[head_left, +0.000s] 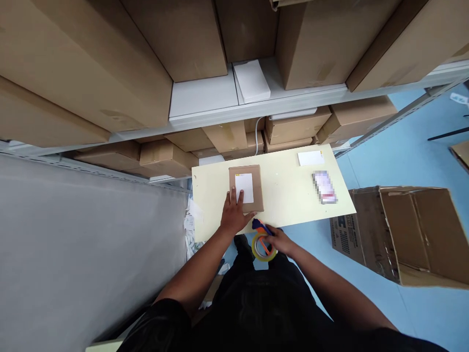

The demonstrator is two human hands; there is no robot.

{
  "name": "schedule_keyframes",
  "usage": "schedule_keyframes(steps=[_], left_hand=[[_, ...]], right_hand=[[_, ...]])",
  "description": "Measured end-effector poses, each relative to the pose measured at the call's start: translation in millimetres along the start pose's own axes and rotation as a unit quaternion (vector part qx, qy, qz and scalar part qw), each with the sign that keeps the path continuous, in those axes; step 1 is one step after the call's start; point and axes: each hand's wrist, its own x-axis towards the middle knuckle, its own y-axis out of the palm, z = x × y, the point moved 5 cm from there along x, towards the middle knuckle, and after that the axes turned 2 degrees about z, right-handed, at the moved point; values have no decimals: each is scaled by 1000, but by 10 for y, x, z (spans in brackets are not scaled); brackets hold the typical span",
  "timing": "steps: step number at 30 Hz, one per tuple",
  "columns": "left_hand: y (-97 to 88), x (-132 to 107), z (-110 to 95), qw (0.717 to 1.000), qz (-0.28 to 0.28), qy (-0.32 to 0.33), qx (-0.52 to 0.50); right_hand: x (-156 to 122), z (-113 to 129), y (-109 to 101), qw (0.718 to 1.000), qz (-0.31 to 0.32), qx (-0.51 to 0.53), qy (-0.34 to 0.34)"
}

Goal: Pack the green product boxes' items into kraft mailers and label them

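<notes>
While the carton (257, 188) is touched by the spread left grip (233, 216), a tape dispenser (261, 242), clasped in the right grip (280, 240), is held near the carton's near right corner.

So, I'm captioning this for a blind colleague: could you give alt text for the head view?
A left hand rests on a labelled cardboard box on a pale table; the right hand holds a tape dispenser at the table's near edge. Shelves of cartons stand behind.

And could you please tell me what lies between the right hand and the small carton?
The head view shows the tape dispenser's dark blue end between the right hand and the small carton, plus the left thumb at the carton's near edge.
</notes>
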Motion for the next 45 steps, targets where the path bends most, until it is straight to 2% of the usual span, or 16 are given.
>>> schedule_keyframes(steps=[4, 7, 11, 13, 14, 16, 18, 21, 24, 28, 31, 34, 38, 41, 43, 45], left_hand=[[7, -8, 14, 1000, 2, -4, -10], [-3, -3, 9, 1000, -2, -5, -9], [-18, -1, -1, 1000, -1, -8, -10], [-14, -5, 8, 1000, -1, -9, -15], [-9, -8, 14, 1000, -3, -7, -18], [4, -14, 29, 1000, -11, -3, -23], [18, -20, 44, 999, -18, -1, -27], [32, -23, 59, 999, -18, -7, -28], [34, -17, 60, 1000, -12, -10, -24], [37, -4, 55, 1000, -8, -9, -8], [45, 7, 52, 1000, 0, -11, 3], [36, 21, 40, 1000, 17, -21, 8], [0, 35, 7, 998, 47, -38, 8], [-20, 22, -4, 997, 66, -47, 5], [-31, 5, -5, 996, 73, -51, 0], [-54, -8, -2, 996, 73, -56, -7]], right_hand=[[408, 567, -109, 986, 22, -167, 12], [551, 843, 50, 958, 43, -283, -16], [473, 949, 351, 942, 50, -329, -42], [313, 895, 296, 939, 51, -338, -35], [210, 844, 193, 941, 48, -335, -26], [-9, 720, -146, 957, 19, -290, 4], [-200, 610, -575, 970, -43, -239, 29], [-332, 584, -1152, 968, -166, -188, 10], [-215, 702, -1499, 952, -247, -175, -37], [178, 919, -1684, 938, -260, -209, -95], [418, 1005, -1756, 904, -267, -323, -86], [528, 1018, -1782, 870, -250, -421, -64], [452, 1009, -1757, 851, -248, -457, -75], [256, 984, -1659, 824, -277, -477, -128], [116, 891, -1515, 835, -249, -462, -166], [2, 733, -1311, 869, -192, -421, -175]])
